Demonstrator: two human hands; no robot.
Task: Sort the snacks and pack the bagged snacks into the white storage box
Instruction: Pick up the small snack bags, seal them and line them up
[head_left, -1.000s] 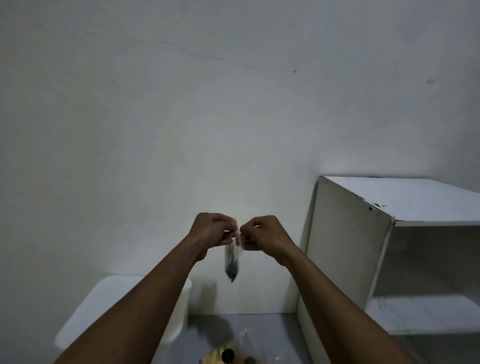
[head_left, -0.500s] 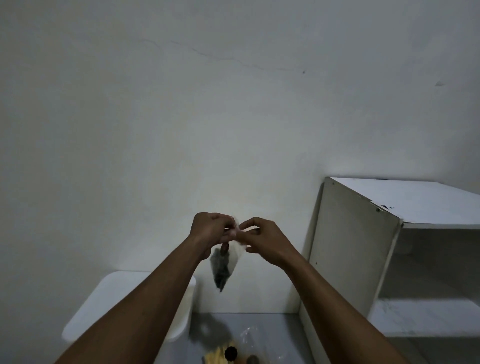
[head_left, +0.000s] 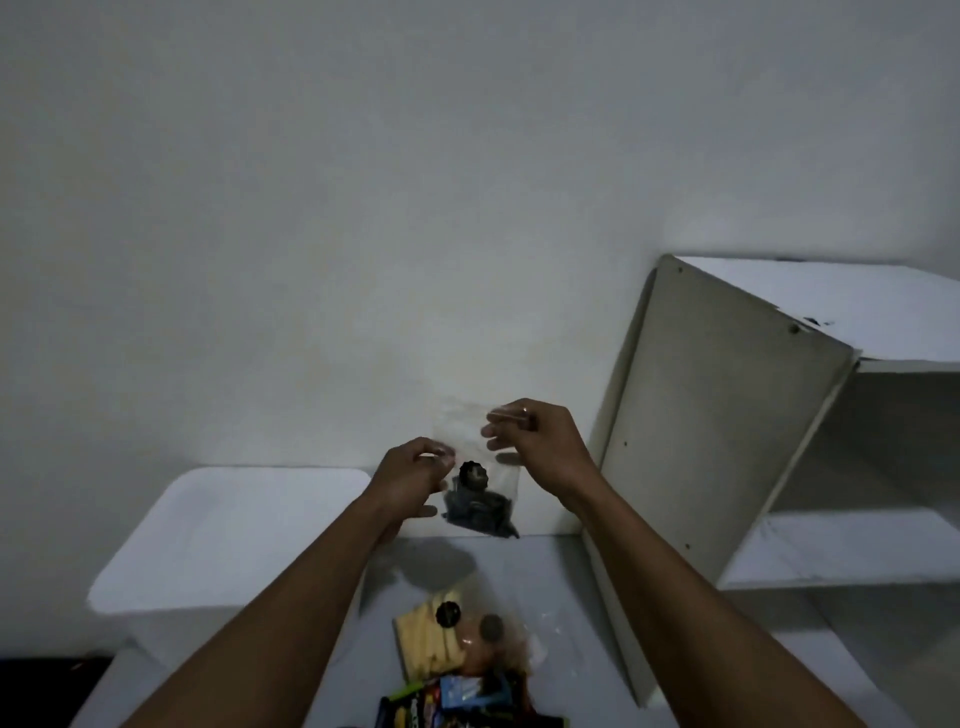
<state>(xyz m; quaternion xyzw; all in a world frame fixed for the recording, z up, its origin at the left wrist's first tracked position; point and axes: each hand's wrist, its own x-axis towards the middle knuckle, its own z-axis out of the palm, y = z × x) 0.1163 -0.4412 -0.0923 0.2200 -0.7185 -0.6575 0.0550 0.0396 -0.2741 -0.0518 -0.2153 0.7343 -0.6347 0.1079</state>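
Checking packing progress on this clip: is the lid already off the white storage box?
No, the white storage box at left is closed by its lid, while both hands hold the clear bag of dark snacks in the air.

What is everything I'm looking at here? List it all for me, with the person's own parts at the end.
Clear bag of dark snacks: one, transparent with black pieces, held up in front of the wall.
White storage box: one, white, lid on, at left.
Bag of pale yellow sticks: one, clear, on the grey surface below.
Bag of brownish snacks: one, clear, beside the yellow one.
Colourful packets: several, count unclear, bottom edge.
Shelf unit: one, white, at right.
Wall: white.
Left hand: pinching the bag's left side.
Right hand: pinching its top.
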